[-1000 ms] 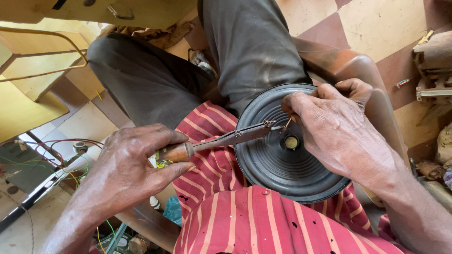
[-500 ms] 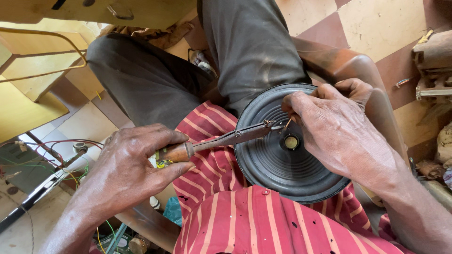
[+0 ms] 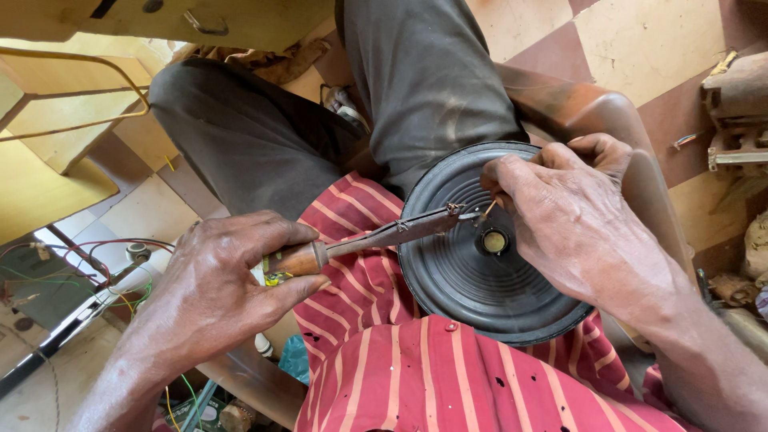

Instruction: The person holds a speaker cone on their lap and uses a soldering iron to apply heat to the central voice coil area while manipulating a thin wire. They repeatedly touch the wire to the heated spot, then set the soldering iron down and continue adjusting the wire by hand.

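**Soldering iron tip at the cone of a loudspeaker held in the lap**

Nearest the camera, a red shirt with pale stripes (image 3: 448, 376) fills the lower middle of the view. Just above it, the left hand (image 3: 216, 296) is clenched around the wooden handle of a soldering iron (image 3: 360, 242), thumb on top and fingers wrapped beneath. The iron's dark shaft runs to the right and slightly upward, its tip reaching onto the ribbed black cone of a round loudspeaker (image 3: 472, 280).

The loudspeaker rests on the person's lap, its lower rim touching the shirt and its upper rim against a grey trouser leg (image 3: 416, 88). A small brass-coloured centre (image 3: 494, 241) sits in the middle of the cone. The right hand (image 3: 576, 224) lies over the right side of the speaker, thumb and forefinger pinched on a thin wire (image 3: 486, 210) that meets the iron's tip just above the centre.

To the left, lower down, red and green wires (image 3: 96, 256) trail over a cluttered floor. Farther off are yellow wooden furniture (image 3: 48, 120) and checked floor tiles (image 3: 640, 40).
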The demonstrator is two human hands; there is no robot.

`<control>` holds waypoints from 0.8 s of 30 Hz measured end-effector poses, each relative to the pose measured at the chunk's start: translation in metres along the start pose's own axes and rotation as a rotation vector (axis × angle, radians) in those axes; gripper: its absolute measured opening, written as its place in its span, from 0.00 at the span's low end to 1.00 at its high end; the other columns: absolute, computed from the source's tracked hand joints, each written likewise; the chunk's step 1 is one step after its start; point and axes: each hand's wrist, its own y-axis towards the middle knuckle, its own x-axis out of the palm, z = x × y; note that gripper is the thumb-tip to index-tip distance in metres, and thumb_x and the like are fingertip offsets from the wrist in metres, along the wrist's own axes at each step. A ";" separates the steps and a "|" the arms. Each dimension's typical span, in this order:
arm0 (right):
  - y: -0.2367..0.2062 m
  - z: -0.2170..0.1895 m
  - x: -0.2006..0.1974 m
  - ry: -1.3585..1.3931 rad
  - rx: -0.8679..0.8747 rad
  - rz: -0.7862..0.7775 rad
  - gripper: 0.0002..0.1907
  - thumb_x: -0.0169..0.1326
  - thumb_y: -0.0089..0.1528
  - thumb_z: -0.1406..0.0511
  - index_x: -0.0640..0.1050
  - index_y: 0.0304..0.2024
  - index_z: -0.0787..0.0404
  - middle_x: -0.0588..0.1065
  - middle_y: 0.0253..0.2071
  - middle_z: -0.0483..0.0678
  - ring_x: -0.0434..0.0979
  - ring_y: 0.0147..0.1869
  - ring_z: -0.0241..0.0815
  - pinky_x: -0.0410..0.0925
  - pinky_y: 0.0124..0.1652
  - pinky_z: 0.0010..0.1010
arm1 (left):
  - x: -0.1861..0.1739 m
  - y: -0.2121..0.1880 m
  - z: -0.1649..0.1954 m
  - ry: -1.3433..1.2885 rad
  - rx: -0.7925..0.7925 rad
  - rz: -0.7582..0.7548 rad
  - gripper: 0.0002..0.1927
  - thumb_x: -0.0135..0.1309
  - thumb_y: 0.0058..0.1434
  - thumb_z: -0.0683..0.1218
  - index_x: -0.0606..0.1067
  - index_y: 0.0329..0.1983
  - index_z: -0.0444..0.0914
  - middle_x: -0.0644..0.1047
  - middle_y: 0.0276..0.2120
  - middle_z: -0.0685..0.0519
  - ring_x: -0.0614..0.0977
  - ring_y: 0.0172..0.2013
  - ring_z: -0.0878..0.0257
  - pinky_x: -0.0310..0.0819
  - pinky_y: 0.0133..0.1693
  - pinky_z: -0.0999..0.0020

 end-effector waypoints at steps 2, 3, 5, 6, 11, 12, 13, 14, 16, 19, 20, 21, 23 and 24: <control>-0.003 0.002 -0.003 -0.007 -0.044 0.057 0.11 0.56 0.56 0.72 0.79 0.41 0.57 0.79 0.33 0.50 0.77 0.48 0.49 0.54 0.58 0.48 | -0.002 -0.003 -0.001 0.018 0.017 0.009 0.19 0.67 0.48 0.50 0.82 0.41 0.38 0.82 0.28 0.50 0.81 0.27 0.53 0.73 0.31 0.57; -0.006 0.003 -0.004 0.016 -0.015 0.056 0.11 0.57 0.58 0.70 0.79 0.44 0.57 0.79 0.34 0.50 0.76 0.48 0.49 0.56 0.56 0.46 | -0.004 -0.007 0.000 0.011 0.019 0.008 0.18 0.66 0.50 0.51 0.81 0.43 0.39 0.82 0.29 0.52 0.80 0.29 0.56 0.73 0.30 0.59; -0.012 0.008 -0.009 0.061 0.048 0.057 0.12 0.59 0.62 0.66 0.79 0.48 0.56 0.77 0.36 0.51 0.75 0.48 0.50 0.61 0.52 0.40 | -0.005 -0.013 0.002 0.019 -0.061 -0.042 0.19 0.66 0.53 0.53 0.79 0.45 0.40 0.83 0.29 0.55 0.82 0.29 0.58 0.75 0.30 0.61; -0.015 0.009 -0.009 0.066 0.020 0.097 0.12 0.59 0.61 0.65 0.79 0.47 0.57 0.77 0.35 0.51 0.76 0.47 0.50 0.60 0.55 0.42 | -0.007 -0.018 0.004 0.034 -0.149 -0.088 0.20 0.66 0.54 0.54 0.77 0.45 0.42 0.84 0.29 0.56 0.84 0.28 0.59 0.76 0.30 0.61; -0.024 0.012 -0.006 0.057 -0.044 0.127 0.12 0.61 0.56 0.65 0.79 0.43 0.58 0.80 0.35 0.48 0.77 0.46 0.48 0.57 0.61 0.47 | -0.007 -0.032 0.020 0.195 -0.138 -0.053 0.23 0.66 0.55 0.58 0.74 0.47 0.43 0.83 0.30 0.58 0.85 0.31 0.58 0.75 0.32 0.58; -0.025 0.012 -0.004 0.054 -0.057 0.125 0.13 0.61 0.56 0.65 0.79 0.44 0.57 0.80 0.35 0.47 0.77 0.46 0.48 0.56 0.61 0.47 | -0.007 -0.033 0.024 0.185 -0.055 0.007 0.23 0.66 0.55 0.58 0.74 0.47 0.42 0.82 0.32 0.57 0.84 0.33 0.57 0.74 0.32 0.58; -0.025 0.011 -0.003 0.052 -0.069 0.120 0.14 0.61 0.56 0.65 0.79 0.44 0.57 0.81 0.35 0.46 0.77 0.47 0.47 0.55 0.61 0.47 | -0.007 -0.033 0.028 0.175 0.026 0.063 0.23 0.66 0.56 0.57 0.74 0.46 0.40 0.82 0.35 0.55 0.84 0.34 0.56 0.74 0.32 0.58; -0.025 0.010 -0.002 0.051 -0.078 0.115 0.15 0.60 0.55 0.65 0.79 0.45 0.56 0.81 0.35 0.45 0.78 0.47 0.46 0.54 0.61 0.47 | -0.006 -0.032 0.031 0.188 0.083 0.100 0.20 0.65 0.56 0.54 0.74 0.44 0.39 0.82 0.35 0.54 0.84 0.34 0.54 0.74 0.32 0.58; -0.025 0.007 0.002 0.058 -0.039 0.117 0.11 0.61 0.57 0.64 0.79 0.42 0.56 0.81 0.33 0.46 0.78 0.46 0.46 0.53 0.61 0.47 | -0.006 -0.029 0.036 0.215 0.204 0.174 0.13 0.63 0.55 0.47 0.74 0.40 0.38 0.81 0.36 0.51 0.83 0.35 0.52 0.75 0.34 0.57; -0.026 0.007 0.002 0.090 -0.031 0.122 0.11 0.61 0.59 0.63 0.78 0.43 0.57 0.80 0.34 0.46 0.77 0.46 0.46 0.53 0.62 0.45 | -0.005 -0.026 0.041 0.285 0.282 0.213 0.15 0.64 0.55 0.47 0.76 0.44 0.39 0.81 0.40 0.51 0.82 0.38 0.52 0.71 0.36 0.58; -0.026 0.007 0.002 0.103 -0.038 0.126 0.12 0.61 0.59 0.62 0.78 0.43 0.57 0.80 0.34 0.46 0.77 0.47 0.46 0.54 0.63 0.44 | -0.004 -0.026 0.043 0.294 0.269 0.228 0.15 0.65 0.54 0.46 0.77 0.43 0.39 0.81 0.39 0.51 0.82 0.38 0.53 0.72 0.36 0.58; -0.025 0.008 0.002 0.093 -0.034 0.131 0.11 0.61 0.59 0.62 0.78 0.43 0.57 0.80 0.32 0.46 0.77 0.46 0.45 0.53 0.62 0.46 | -0.001 -0.025 0.045 0.304 0.255 0.247 0.15 0.66 0.53 0.46 0.77 0.42 0.39 0.81 0.38 0.51 0.82 0.37 0.53 0.72 0.37 0.58; -0.025 0.008 0.002 0.077 -0.026 0.135 0.10 0.62 0.58 0.63 0.78 0.41 0.56 0.79 0.29 0.46 0.77 0.43 0.45 0.52 0.62 0.49 | 0.001 -0.025 0.046 0.337 0.255 0.288 0.14 0.67 0.52 0.46 0.79 0.41 0.38 0.82 0.39 0.51 0.83 0.38 0.54 0.73 0.38 0.58; -0.025 0.008 0.003 0.073 -0.033 0.136 0.11 0.62 0.57 0.63 0.78 0.41 0.57 0.79 0.29 0.45 0.77 0.44 0.45 0.52 0.62 0.49 | 0.002 -0.026 0.046 0.360 0.271 0.312 0.14 0.67 0.52 0.46 0.79 0.41 0.38 0.82 0.40 0.51 0.83 0.40 0.54 0.73 0.39 0.58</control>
